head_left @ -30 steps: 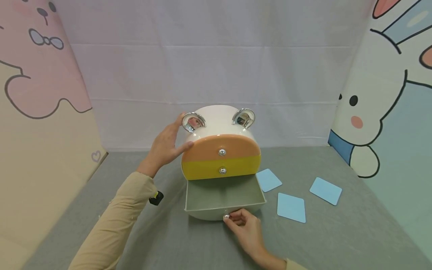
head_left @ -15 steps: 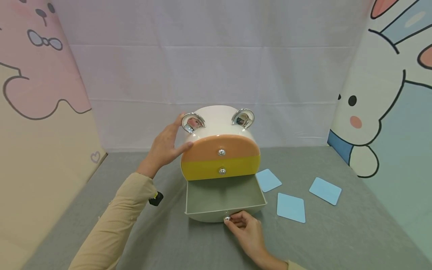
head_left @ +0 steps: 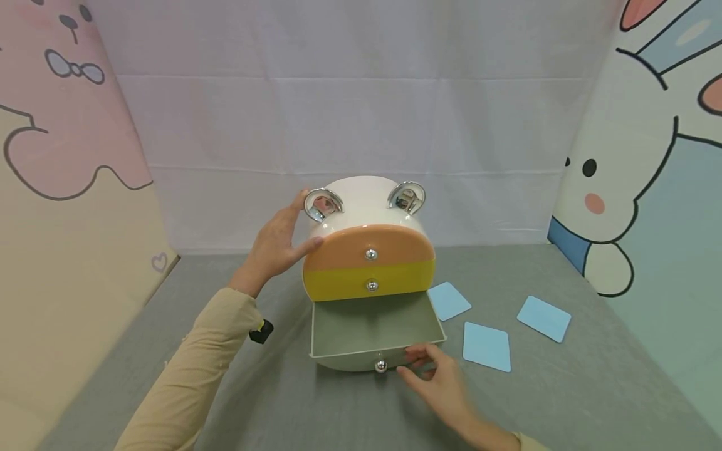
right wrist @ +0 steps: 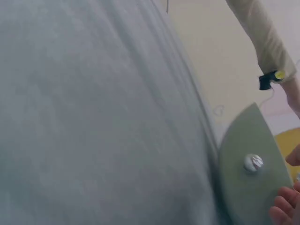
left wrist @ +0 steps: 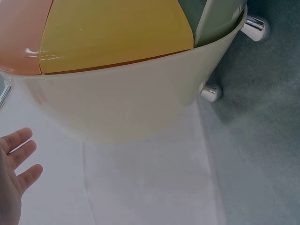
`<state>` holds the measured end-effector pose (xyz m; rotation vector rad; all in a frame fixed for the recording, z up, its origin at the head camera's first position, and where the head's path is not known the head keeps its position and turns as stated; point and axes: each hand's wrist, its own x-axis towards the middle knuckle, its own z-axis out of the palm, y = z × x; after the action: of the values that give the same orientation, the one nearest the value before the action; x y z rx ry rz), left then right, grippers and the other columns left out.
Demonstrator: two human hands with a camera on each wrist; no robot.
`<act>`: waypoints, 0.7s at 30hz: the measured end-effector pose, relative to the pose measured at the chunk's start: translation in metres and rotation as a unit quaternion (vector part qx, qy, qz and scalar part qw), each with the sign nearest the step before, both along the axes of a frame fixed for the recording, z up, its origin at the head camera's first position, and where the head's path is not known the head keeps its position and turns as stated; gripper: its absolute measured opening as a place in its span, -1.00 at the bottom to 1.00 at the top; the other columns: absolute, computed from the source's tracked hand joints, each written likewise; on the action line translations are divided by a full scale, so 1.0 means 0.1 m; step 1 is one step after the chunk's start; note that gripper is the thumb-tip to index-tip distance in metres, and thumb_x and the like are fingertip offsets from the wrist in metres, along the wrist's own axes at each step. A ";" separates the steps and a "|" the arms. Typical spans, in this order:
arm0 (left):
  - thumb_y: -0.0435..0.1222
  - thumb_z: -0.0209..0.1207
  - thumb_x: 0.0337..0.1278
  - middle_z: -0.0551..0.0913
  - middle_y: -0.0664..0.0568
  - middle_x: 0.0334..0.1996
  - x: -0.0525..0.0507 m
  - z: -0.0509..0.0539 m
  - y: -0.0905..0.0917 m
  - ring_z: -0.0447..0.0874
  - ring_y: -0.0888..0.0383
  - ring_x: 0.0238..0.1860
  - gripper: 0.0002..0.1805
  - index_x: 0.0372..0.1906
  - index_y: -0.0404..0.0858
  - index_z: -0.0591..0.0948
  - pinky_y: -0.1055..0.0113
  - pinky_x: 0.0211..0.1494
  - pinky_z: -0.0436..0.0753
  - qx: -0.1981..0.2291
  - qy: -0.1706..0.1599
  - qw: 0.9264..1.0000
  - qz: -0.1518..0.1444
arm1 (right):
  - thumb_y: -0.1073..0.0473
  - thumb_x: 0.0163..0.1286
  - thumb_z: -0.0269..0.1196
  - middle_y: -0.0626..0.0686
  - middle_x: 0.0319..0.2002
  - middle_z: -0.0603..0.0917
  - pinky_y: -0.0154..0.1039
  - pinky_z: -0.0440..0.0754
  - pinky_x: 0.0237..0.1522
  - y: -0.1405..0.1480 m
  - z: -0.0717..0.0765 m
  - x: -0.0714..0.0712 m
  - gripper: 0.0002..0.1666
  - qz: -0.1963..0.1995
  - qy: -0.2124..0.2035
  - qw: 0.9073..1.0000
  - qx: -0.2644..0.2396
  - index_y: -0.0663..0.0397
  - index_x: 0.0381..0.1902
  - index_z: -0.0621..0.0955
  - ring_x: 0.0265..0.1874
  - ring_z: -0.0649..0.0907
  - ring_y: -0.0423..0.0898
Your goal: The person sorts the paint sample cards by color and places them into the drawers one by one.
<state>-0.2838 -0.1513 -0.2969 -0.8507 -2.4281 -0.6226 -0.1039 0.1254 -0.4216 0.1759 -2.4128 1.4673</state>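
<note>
While left hand (head_left: 274,243) stays at cabinet (head_left: 363,203), right hand (head_left: 442,385) has released knob (head_left: 380,365), both grips apart

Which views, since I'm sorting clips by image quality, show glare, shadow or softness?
Head: mirror-like reflections on the silver ears, soft shadow under the open drawer; left wrist: white glare on the orange front and yellow front; right wrist: dimmer than the head view, the gray tabletop soft in detail.

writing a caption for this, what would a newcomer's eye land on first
Probably the white cabinet at the centre, its silver ears above an orange drawer, a yellow drawer and a pulled-out green drawer. Three blue cards on the grey table to its right might come next, then the cartoon rabbit at the right edge.
</note>
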 end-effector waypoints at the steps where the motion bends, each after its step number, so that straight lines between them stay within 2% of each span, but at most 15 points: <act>1: 0.32 -0.07 0.02 0.29 -0.10 0.28 0.00 0.00 0.00 0.27 -0.12 0.23 -0.04 0.44 -0.01 -0.12 -0.08 0.14 0.35 0.000 0.000 1.000 0.000 | 0.25 -0.05 0.43 -0.13 -0.47 0.63 -0.35 0.53 -0.52 0.06 0.03 -0.01 -0.75 -0.001 0.016 1.000 0.008 0.01 -0.36 0.61 -0.48 0.59 -0.21; 5: 0.33 -0.08 0.01 0.27 -0.10 0.29 0.01 0.01 0.01 0.26 -0.13 0.24 -0.03 0.44 -0.02 -0.12 -0.08 0.16 0.33 0.001 -0.003 1.000 -0.003 | 0.30 -0.12 0.44 -0.11 -0.51 0.58 -0.33 0.55 -0.56 0.36 0.15 -0.10 -0.70 -0.011 0.084 0.995 0.061 0.09 -0.36 0.62 -0.51 0.57 -0.22; 8: 0.33 -0.08 0.01 0.26 -0.10 0.30 0.01 0.01 0.01 0.26 -0.13 0.24 -0.03 0.44 -0.02 -0.12 -0.08 0.16 0.33 0.003 -0.005 1.000 -0.005 | 0.29 -0.09 0.43 -0.09 -0.47 0.58 -0.29 0.58 -0.52 0.64 0.19 -0.21 -0.67 -0.009 0.093 0.990 0.105 0.11 -0.30 0.60 -0.46 0.57 -0.16; 11: 0.31 -0.05 0.02 0.25 -0.09 0.31 0.01 0.02 0.01 0.25 -0.12 0.24 -0.04 0.44 0.00 -0.13 -0.08 0.16 0.33 0.002 -0.008 1.000 -0.004 | 0.21 -0.03 0.42 -0.02 -0.33 0.59 -0.18 0.59 -0.39 0.93 0.18 -0.33 -0.59 0.009 0.069 0.984 0.166 0.14 -0.18 0.57 -0.33 0.58 -0.06; 15: 0.31 -0.05 0.02 0.25 -0.09 0.31 0.02 0.02 0.01 0.24 -0.12 0.25 -0.04 0.44 0.00 -0.13 -0.10 0.15 0.33 0.000 -0.013 1.000 -0.001 | 0.12 -0.06 0.44 0.15 -0.14 0.57 0.02 0.54 -0.23 1.27 0.10 -0.46 -0.36 0.049 0.037 0.965 0.256 0.27 -0.02 0.50 -0.17 0.55 0.08; 18: 0.33 -0.07 0.01 0.25 -0.10 0.30 0.01 0.02 0.00 0.24 -0.13 0.25 -0.03 0.44 0.01 -0.13 -0.11 0.14 0.34 0.000 -0.013 1.000 0.002 | 0.03 -0.13 0.46 0.22 -0.11 0.54 0.08 0.50 -0.20 1.47 0.03 -0.54 -0.21 0.066 0.017 0.950 0.304 0.33 0.04 0.47 -0.14 0.52 0.12; 21: 0.33 -0.07 0.01 0.25 -0.09 0.30 0.01 0.02 0.00 0.24 -0.12 0.25 -0.03 0.44 0.01 -0.13 -0.10 0.14 0.33 0.001 -0.011 1.000 0.000 | -0.07 -0.18 0.47 0.24 -0.09 0.50 0.09 0.48 -0.19 1.60 -0.01 -0.58 -0.10 0.071 -0.013 0.942 0.329 0.35 0.05 0.45 -0.14 0.50 0.14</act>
<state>-0.2828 -0.1514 -0.2954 -0.8487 -2.4477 -0.6373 -0.1623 0.2850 -0.4229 0.4836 -2.8715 0.6499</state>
